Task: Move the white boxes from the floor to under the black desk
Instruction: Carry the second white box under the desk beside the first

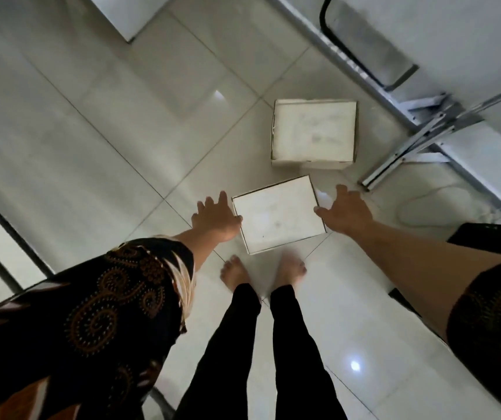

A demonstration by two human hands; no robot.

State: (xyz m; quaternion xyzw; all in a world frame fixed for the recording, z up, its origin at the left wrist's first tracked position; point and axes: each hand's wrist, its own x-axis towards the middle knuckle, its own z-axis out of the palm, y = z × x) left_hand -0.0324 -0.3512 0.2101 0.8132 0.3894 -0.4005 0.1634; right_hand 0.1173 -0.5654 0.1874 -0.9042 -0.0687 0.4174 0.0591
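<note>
Two white boxes lie on the pale tiled floor. The nearer white box (278,215) sits just in front of my bare feet. My left hand (217,218) is at its left side with fingers spread, the thumb touching the box's edge. My right hand (344,212) is at its right side, fingers spread, thumb at the box's corner. Neither hand grips it. The farther white box (314,131) rests a short way beyond, untouched. A black surface (491,237), possibly the desk, shows at the right edge.
A metal-framed white structure (419,128) with a slanted leg runs across the upper right, close to the farther box. A white cable (425,204) loops on the floor to the right. A white cabinet corner (128,19) stands at the top. Open tiled floor lies to the left.
</note>
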